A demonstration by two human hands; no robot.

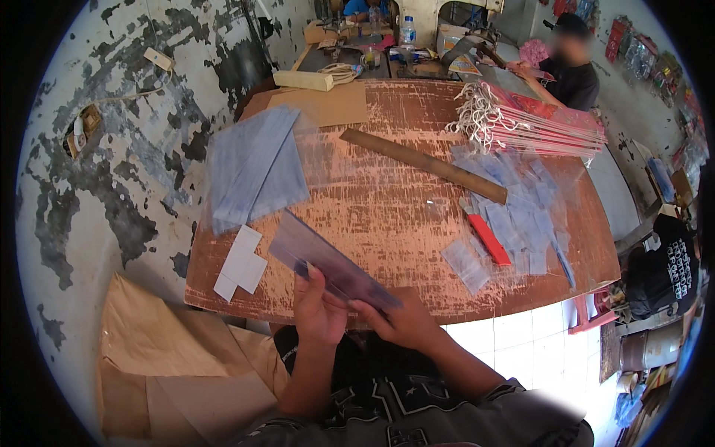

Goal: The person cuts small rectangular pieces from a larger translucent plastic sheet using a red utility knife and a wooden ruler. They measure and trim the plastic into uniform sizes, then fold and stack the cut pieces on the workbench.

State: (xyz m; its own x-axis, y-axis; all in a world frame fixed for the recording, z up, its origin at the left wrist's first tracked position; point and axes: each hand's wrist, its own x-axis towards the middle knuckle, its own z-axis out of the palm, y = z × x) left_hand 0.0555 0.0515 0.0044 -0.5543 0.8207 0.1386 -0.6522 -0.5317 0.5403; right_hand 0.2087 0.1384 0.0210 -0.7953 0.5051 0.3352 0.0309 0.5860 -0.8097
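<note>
Both the left hand (316,309) and the right hand (402,322) are pinching a clear plastic sleeve (331,270) above the table's (387,201) near edge, apparently separating it, which likely needs a careful sliding grip.

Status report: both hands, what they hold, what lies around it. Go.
Left hand and right hand both grip one clear plastic sleeve above the table edge. White cards lie just left. Red utility knife and wooden ruler farther right, apart.
</note>
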